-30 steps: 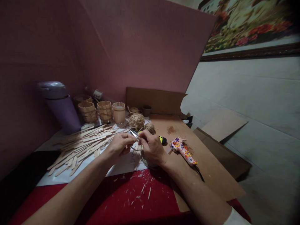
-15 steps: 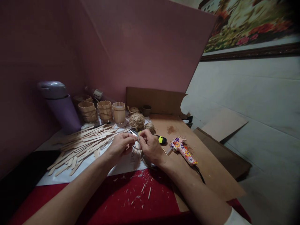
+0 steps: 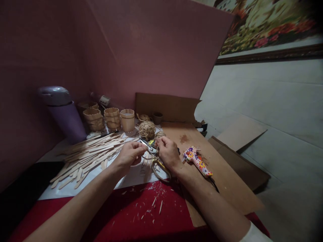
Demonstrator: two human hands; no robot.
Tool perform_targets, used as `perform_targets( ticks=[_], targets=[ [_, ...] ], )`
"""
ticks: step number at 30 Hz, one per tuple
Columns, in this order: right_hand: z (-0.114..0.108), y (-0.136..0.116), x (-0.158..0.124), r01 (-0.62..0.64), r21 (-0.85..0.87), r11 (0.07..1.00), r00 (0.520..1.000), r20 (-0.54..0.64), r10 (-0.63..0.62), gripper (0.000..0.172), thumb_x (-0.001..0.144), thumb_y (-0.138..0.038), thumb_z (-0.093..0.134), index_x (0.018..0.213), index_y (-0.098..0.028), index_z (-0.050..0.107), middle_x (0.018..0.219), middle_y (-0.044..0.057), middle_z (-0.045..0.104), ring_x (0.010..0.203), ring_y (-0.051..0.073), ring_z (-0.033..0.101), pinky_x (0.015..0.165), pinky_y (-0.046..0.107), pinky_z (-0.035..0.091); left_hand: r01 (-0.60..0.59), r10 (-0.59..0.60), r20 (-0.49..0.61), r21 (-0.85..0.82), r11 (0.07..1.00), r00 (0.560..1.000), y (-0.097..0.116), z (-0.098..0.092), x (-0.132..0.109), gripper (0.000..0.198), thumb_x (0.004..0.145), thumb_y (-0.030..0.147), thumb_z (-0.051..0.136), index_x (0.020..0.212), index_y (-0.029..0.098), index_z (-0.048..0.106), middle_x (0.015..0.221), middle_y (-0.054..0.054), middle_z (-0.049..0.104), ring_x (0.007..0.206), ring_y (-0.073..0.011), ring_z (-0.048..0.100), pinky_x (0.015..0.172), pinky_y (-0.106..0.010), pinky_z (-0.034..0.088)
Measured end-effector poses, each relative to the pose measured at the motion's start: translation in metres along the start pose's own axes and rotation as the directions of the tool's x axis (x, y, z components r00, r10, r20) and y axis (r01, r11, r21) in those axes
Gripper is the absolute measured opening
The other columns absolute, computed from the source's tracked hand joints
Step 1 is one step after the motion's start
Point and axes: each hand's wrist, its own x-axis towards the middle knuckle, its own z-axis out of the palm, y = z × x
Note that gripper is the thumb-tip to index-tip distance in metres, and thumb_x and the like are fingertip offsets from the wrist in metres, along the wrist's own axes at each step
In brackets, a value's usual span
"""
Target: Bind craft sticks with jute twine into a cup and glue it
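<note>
Your right hand (image 3: 168, 154) holds the scissors (image 3: 148, 146) near the middle. Their blades point up and left, toward your left hand (image 3: 130, 155), which is pinched shut just beside the tips.

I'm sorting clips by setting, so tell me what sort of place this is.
Probably a home craft corner. A heap of wooden craft sticks lies on the table, stick-built cups and twine balls stand behind it, a patterned glue gun rests on cardboard, and the right hand holds scissors.
</note>
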Motion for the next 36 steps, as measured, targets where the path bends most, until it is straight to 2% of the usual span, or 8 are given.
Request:
perform_targets(
  ticks=[2,5,9,16,20,24,29,36],
  targets=[
    [-0.004,0.001,0.004,0.103,-0.077,0.992,0.994,-0.029,-0.105,0.017,0.088,-0.026,0.051,0.080,-0.019,0.064,0.091,0.007,0.062,0.078,0.017,0.059,0.069,0.028,0.044,-0.007,0.007,-0.006,0.039,0.999,1.000,0.001,0.001,-0.001,0.034,0.057,0.039,0.075,0.057,0.015,0.050,0.043,0.009,0.035,0.034,-0.0014,0.024,0.036,-0.019,0.011],
    [-0.008,0.000,0.006,0.338,-0.086,0.937,0.939,0.089,-0.331,0.014,0.087,-0.020,0.053,0.093,-0.020,0.065,0.111,0.009,0.057,0.101,0.021,0.054,0.087,0.035,0.043,-0.025,0.026,-0.004,0.095,0.995,1.000,0.002,0.003,-0.002,0.037,0.056,0.042,0.075,0.056,0.015,0.049,0.043,0.008,0.035,0.034,-0.0018,0.027,0.036,-0.018,0.013],
    [-0.010,-0.001,0.006,0.467,-0.164,0.869,0.881,0.178,-0.439,0.012,0.088,-0.019,0.052,0.079,-0.018,0.060,0.100,0.009,0.059,0.100,0.022,0.049,0.090,0.039,0.040,-0.025,0.025,0.002,0.123,0.992,1.000,0.002,0.005,-0.002,0.039,0.056,0.046,0.073,0.057,0.016,0.049,0.043,0.009,0.034,0.034,-0.0014,0.025,0.036,-0.018,0.014],
    [-0.005,-0.004,-0.002,0.683,-0.347,0.643,0.731,0.334,-0.595,0.014,0.087,-0.011,0.043,0.085,-0.016,0.057,0.090,0.011,0.058,0.085,0.022,0.049,0.078,0.035,0.041,-0.001,0.000,0.010,0.167,0.986,1.000,-0.004,0.004,0.001,0.039,0.055,0.044,0.072,0.051,0.018,0.043,0.039,0.009,0.032,0.033,-0.0016,0.024,0.035,-0.018,0.015],
    [-0.003,-0.002,-0.005,0.602,-0.274,0.750,0.793,0.321,-0.518,0.018,0.082,-0.004,0.042,0.085,-0.015,0.055,0.082,0.008,0.056,0.075,0.019,0.050,0.066,0.029,0.040,-0.028,0.031,-0.031,0.071,0.997,0.999,-0.004,0.000,0.003,0.033,0.058,0.041,0.071,0.057,0.017,0.048,0.041,0.010,0.032,0.033,-0.0018,0.024,0.036,-0.018,0.012],
    [-0.005,-0.002,-0.003,0.475,-0.109,0.873,0.863,0.251,-0.438,0.021,0.078,-0.003,0.044,0.086,-0.017,0.058,0.082,0.005,0.060,0.076,0.016,0.054,0.068,0.026,0.041,-0.042,0.042,-0.007,0.011,0.999,0.999,-0.004,-0.002,0.003,0.028,0.061,0.035,0.070,0.061,0.016,0.050,0.044,0.009,0.034,0.035,-0.0018,0.024,0.037,-0.018,0.010],
    [-0.005,-0.002,-0.002,0.401,-0.014,0.916,0.895,0.217,-0.389,0.027,0.073,-0.001,0.046,0.087,-0.016,0.063,0.080,0.004,0.064,0.071,0.015,0.056,0.066,0.025,0.042,-0.025,0.027,0.060,-0.041,0.999,0.998,-0.003,-0.003,0.000,0.025,0.066,0.030,0.068,0.061,0.015,0.048,0.048,0.008,0.034,0.036,-0.0011,0.022,0.037,-0.019,0.010],
    [-0.003,-0.002,-0.004,0.354,0.070,0.932,0.913,0.187,-0.361,0.024,0.080,-0.006,0.048,0.091,-0.016,0.067,0.080,0.004,0.068,0.070,0.013,0.059,0.067,0.024,0.042,-0.001,0.008,0.084,-0.088,0.996,0.996,-0.004,-0.007,0.001,0.036,0.071,0.035,0.068,0.057,0.017,0.041,0.049,0.009,0.029,0.037,-0.0013,0.022,0.036,-0.019,0.010]
  ],
)
